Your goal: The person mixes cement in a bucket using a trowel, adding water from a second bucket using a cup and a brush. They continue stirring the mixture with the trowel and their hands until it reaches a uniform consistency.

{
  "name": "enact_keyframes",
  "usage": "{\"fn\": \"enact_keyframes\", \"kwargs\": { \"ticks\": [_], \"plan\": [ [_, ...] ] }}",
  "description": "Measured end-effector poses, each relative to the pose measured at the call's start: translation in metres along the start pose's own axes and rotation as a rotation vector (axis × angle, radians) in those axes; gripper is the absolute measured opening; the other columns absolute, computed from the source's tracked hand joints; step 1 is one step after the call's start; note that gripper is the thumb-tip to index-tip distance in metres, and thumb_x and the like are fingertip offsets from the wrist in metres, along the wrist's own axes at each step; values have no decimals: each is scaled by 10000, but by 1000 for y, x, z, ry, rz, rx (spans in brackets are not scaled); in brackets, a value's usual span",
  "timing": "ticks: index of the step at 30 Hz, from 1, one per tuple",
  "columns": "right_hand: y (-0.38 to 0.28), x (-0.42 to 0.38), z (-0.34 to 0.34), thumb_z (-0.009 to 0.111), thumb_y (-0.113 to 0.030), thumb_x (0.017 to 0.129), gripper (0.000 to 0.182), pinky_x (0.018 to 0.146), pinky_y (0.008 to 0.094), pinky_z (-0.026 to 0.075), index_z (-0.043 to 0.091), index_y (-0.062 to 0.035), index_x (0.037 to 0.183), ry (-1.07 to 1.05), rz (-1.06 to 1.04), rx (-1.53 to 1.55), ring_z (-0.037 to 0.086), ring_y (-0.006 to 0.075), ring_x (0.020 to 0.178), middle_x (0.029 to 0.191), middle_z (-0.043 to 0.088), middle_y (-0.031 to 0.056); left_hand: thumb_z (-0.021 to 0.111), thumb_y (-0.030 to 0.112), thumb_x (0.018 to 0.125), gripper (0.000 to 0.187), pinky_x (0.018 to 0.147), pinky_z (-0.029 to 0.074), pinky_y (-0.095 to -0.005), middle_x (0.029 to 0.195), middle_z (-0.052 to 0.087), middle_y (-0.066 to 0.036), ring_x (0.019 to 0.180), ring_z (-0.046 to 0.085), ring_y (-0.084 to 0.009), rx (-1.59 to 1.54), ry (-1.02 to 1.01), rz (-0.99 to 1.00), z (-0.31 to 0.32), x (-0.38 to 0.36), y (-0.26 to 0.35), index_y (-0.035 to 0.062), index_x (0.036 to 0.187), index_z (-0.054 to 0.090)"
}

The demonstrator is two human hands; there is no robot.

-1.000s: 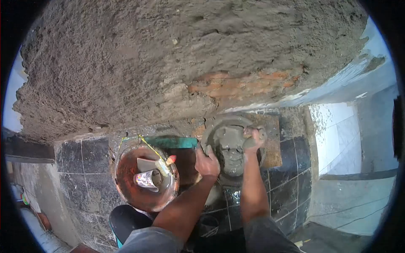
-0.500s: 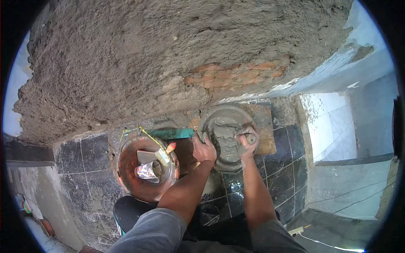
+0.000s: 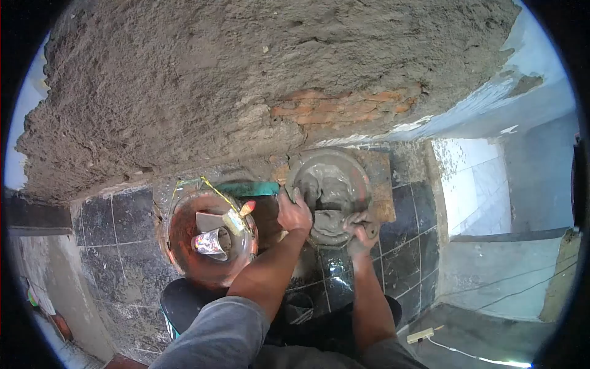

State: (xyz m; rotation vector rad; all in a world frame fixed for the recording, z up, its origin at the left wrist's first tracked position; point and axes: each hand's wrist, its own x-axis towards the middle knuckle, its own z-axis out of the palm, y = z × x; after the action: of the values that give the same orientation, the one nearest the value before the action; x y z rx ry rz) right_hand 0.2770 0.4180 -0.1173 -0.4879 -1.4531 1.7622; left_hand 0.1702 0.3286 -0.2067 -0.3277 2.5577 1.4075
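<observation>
Our right hand point(image 3: 361, 235) closes its fingers around a trowel point(image 3: 371, 230), whose blade lies in the mortar point(image 3: 337, 186) inside the basin point(image 3: 326, 154), near the far wall point(image 3: 184, 86). Our left hand point(image 3: 295, 212) touches the basin's left rim; whether its fingers grip, we cannot tell. A bucket point(image 3: 182, 227) stands left, a cup point(image 3: 211, 244) inside.

We see soft light, with glare on the near floor tiles point(image 3: 338, 280). Our view bows toward black corners.
</observation>
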Motion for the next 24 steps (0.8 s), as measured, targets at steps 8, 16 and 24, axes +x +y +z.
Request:
{"fn": "enact_keyframes", "kwargs": {
  "ticks": [8, 16, 24],
  "plan": [
    [15, 49, -17, 695, -194, 799, 226, 683, 371, 546, 581, -8, 856, 80, -219, -69, 617, 206, 644, 718, 619, 94, 487, 414, 1014, 564, 986, 448, -507, 1363, 557, -233, 1189, 561, -451, 6, -24, -30, -3, 3, 8, 55, 1446, 438],
    [32, 108, -30, 687, -189, 829, 295, 740, 384, 567, 610, 31, 1010, 293, -177, 32, 650, 225, 725, 880, 665, 108, 538, 376, 980, 505, 936, 470, -527, 1287, 583, -246, 1128, 587, -446, -16, 60, 28, 6, 4, 3, 19, 1335, 507],
    [109, 108, -13, 616, -43, 865, 177, 638, 361, 515, 609, 27, 1027, 654, -199, 191, 592, 232, 720, 938, 638, 131, 515, 385, 999, 577, 971, 462, -507, 1343, 566, -254, 1174, 569, -458, -16, 51, 26, 12, 5, 3, 30, 1446, 430]
  ]
}}
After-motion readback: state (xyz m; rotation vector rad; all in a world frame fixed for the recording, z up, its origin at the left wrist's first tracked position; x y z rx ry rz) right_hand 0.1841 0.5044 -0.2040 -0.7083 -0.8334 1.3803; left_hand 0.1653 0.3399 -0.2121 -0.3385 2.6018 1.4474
